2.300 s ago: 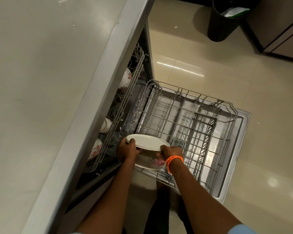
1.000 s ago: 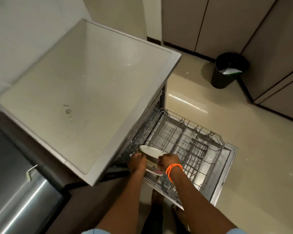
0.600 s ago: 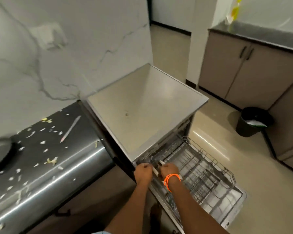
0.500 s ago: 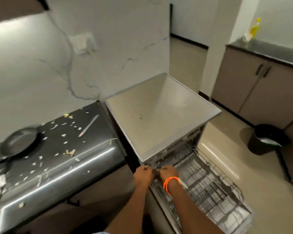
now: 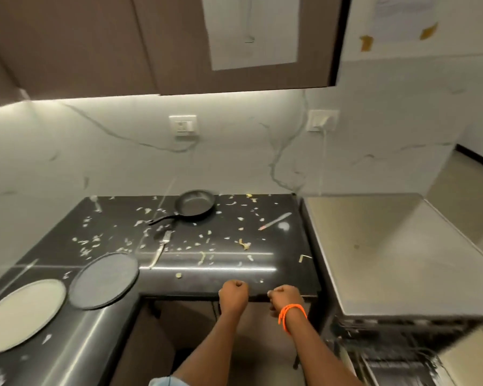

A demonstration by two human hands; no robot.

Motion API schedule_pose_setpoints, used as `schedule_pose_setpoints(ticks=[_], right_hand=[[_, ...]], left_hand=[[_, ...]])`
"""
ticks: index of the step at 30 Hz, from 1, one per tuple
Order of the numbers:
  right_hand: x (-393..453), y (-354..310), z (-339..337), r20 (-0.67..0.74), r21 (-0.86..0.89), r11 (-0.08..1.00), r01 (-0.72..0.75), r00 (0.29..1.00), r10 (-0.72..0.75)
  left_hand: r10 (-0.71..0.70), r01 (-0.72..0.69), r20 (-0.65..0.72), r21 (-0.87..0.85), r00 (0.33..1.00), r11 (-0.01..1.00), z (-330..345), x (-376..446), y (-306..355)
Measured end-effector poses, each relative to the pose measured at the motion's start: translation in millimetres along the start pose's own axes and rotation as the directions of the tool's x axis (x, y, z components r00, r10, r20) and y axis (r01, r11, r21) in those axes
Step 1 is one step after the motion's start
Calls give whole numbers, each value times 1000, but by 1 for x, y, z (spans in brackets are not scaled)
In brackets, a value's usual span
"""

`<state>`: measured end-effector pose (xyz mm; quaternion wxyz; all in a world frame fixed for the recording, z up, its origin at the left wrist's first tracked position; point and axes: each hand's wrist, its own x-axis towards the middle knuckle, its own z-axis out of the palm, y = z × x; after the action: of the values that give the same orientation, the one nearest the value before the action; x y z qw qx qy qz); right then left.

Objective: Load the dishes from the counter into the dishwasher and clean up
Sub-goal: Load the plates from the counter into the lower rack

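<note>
Both hands hang at the front edge of the black counter (image 5: 226, 246), low centre of the frame. The left hand (image 5: 234, 295) and right hand (image 5: 285, 298) are each curled into a loose fist with nothing in them, set apart from one another. An orange band (image 5: 292, 314) circles the right wrist.

Remaining dishes lie up and to the left of the hands. A dark round plate (image 5: 103, 280) sits near the counter's inside corner, just beside a pale round plate (image 5: 23, 314) at lower left; their rims look close, though contact cannot be confirmed. A fork (image 5: 160, 249) lies with its long axis running away from the person, slightly tilted. Beyond it a black frying pan (image 5: 194, 206) rests by the marble wall, handle pointing lower left. A knife (image 5: 275, 220) lies diagonally at centre right.

The left hand is nearer the plates and fork; the right is nearer the knife.

The counter is glossy stone strewn with pale scraps. The dishwasher (image 5: 396, 254) stands at right, its top matte steel, its rack (image 5: 388, 366) blurred below.
</note>
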<state>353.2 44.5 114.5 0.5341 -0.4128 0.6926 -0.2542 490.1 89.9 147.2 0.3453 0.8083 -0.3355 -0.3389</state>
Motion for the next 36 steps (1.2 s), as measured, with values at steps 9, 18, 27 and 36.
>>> schedule_pose_setpoints(ticks=[9,18,27,36], right_hand=[[-52,-49,171,198,-18,997,73,978,-68],[-74,-62,292,378,-142,982,128,924,-66],[-72,-95,377,535,-241,946,217,843,-57],[-66,-103,432,529,-311,911,271,846,-71]], left_hand=[[-191,177,-170,-93,967,980,-157,52,-98],[-445,364,-311,-286,839,886,-250,62,-180],[-596,460,-404,-389,694,798,-300,76,-217],[-656,517,-425,-406,623,754,-350,113,-265]])
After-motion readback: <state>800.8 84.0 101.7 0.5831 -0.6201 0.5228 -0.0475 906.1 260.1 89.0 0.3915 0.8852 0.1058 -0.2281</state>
